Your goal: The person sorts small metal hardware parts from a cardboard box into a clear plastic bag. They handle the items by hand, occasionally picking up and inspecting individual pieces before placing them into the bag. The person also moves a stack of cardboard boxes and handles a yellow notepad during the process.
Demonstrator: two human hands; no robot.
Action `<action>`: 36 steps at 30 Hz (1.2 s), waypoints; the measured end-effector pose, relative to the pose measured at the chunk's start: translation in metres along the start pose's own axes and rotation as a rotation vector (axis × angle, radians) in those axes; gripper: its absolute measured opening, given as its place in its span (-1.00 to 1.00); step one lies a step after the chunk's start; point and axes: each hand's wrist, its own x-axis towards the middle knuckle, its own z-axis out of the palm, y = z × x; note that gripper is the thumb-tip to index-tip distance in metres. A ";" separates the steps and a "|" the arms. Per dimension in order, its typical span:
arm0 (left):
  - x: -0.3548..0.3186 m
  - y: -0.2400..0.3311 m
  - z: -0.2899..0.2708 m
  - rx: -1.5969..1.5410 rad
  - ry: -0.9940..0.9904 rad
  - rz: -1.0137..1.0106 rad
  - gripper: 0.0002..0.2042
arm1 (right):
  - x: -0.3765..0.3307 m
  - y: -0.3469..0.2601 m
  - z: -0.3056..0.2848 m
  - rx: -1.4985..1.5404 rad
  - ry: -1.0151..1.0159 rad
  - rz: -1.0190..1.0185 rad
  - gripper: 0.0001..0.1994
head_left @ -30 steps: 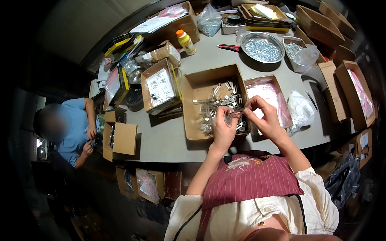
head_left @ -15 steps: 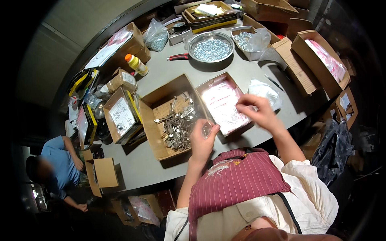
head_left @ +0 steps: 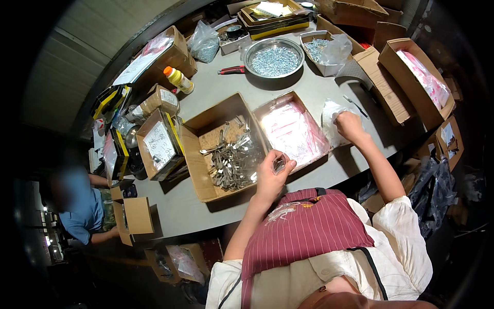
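My left hand (head_left: 274, 177) is closed around a small clear plastic bag (head_left: 279, 164), in front of the near corner between two boxes. The open cardboard box (head_left: 193, 154) beside it holds a heap of small metal parts (head_left: 231, 162). To the right, a shallower box (head_left: 325, 148) is filled with flat clear bags with pink edges (head_left: 290, 126). My right hand (head_left: 350, 126) reaches down to a white, crumpled sheet or bag (head_left: 329, 110) lying right of that box. Its fingertips are pressed together there; what they pinch is hidden.
A metal bowl of small screws (head_left: 274, 58) stands at the back, with a red-handled cutter (head_left: 231, 70) at its left. A bottle with orange cap (head_left: 178, 80) stands left. A pen (head_left: 355, 105) lies past my right hand. At far left, a person in blue (head_left: 82, 201) touches a cardboard box (head_left: 139, 216).
My right hand has moved right, from above the box of clear bags to the white sheet. My left hand keeps hold of its bag. The other person's arm has moved to the small cardboard box.
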 end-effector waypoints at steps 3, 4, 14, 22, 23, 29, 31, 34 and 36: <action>0.000 0.005 0.001 -0.029 0.010 -0.033 -0.82 | 0.000 0.001 -0.022 0.323 0.149 0.015 -0.89; 0.001 0.006 0.001 -0.054 0.011 -0.053 -0.82 | 0.000 0.003 -0.028 0.410 0.160 0.033 -0.88; 0.005 0.011 0.017 -0.010 -0.036 -0.070 -0.81 | -0.028 0.004 -0.073 0.870 0.037 0.378 -0.78; 0.005 0.003 0.034 -0.048 -0.264 -0.095 -0.78 | -0.060 -0.072 -0.117 1.318 -0.140 0.048 -0.82; 0.005 0.010 0.037 -0.096 -0.294 -0.114 -0.77 | -0.059 -0.083 -0.113 1.240 -0.057 -0.114 -0.84; 0.002 -0.001 0.042 -0.339 -0.270 -0.063 -0.68 | -0.052 -0.115 -0.134 0.920 -0.115 -0.465 -0.82; -0.001 0.004 0.039 -0.302 -0.257 -0.100 -0.72 | -0.052 -0.117 -0.125 1.055 -0.059 -0.423 -0.80; -0.002 0.012 0.032 -0.242 -0.259 -0.143 -0.77 | -0.051 -0.101 -0.123 1.176 -0.115 -0.163 -0.82; -0.004 0.019 0.030 -0.338 -0.233 -0.195 -0.79 | -0.047 -0.082 -0.124 0.879 0.073 -0.028 -0.82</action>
